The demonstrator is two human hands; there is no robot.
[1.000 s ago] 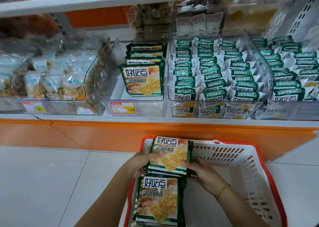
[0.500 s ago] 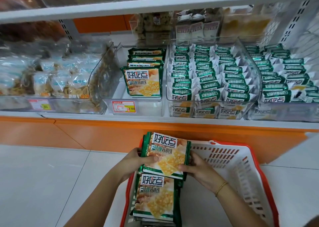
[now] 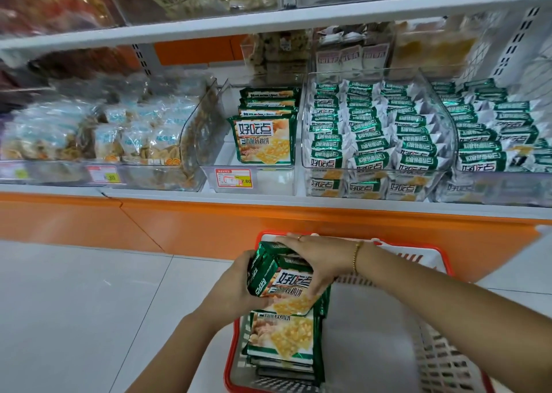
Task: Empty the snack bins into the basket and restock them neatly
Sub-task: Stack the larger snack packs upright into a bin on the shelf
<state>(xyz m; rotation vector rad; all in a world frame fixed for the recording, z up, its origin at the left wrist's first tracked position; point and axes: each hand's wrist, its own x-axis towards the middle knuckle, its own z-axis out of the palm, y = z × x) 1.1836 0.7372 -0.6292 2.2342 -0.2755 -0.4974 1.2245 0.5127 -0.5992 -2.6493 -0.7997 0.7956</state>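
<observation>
Both hands hold a small stack of green cracker packets (image 3: pixel 280 279) above the red and white basket (image 3: pixel 430 360) on the floor. My left hand (image 3: pixel 230 288) grips the stack's left side. My right hand (image 3: pixel 316 258) lies over its top and right side, fingers curled round it. Below it a second pile of the same packets (image 3: pixel 283 342) lies in the basket's left part. On the shelf, a clear bin (image 3: pixel 254 177) holds a row of the same packets (image 3: pixel 264 142) standing upright.
Right of that bin, two clear bins hold several rows of small green and white packets (image 3: pixel 376 130). To the left, bins hold clear bags of snacks (image 3: pixel 140 136). An orange base panel (image 3: pixel 209 228) runs under the shelf. White floor tiles (image 3: pixel 74 303) lie left of the basket.
The stack in my hands has tilted up on edge and my right hand has slid from its right side over its top. The view has moved nearer the shelf.
</observation>
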